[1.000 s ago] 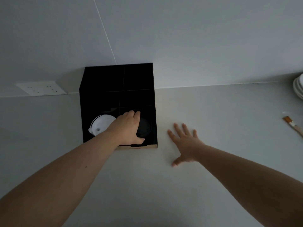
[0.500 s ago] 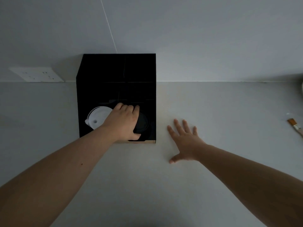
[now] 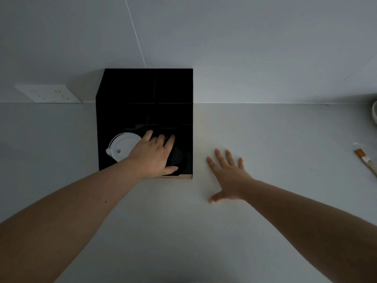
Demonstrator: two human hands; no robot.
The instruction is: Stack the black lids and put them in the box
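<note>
A black box stands open against the wall on the pale counter. Inside it, at the front right, lies the stack of black lids, dark and hard to make out against the box. My left hand reaches into the box and covers the stack, fingers over its far rim and thumb at its near edge. A white lid lies in the box to the left of my hand. My right hand rests flat on the counter to the right of the box, fingers spread, holding nothing.
A white wall socket sits left of the box. A small brush lies at the counter's right edge, with a white dish behind it. The counter stretches towards me.
The fingers of my left hand have straightened and spread a little over the black lids. My right hand stays flat on the counter. The view has shifted slightly.
</note>
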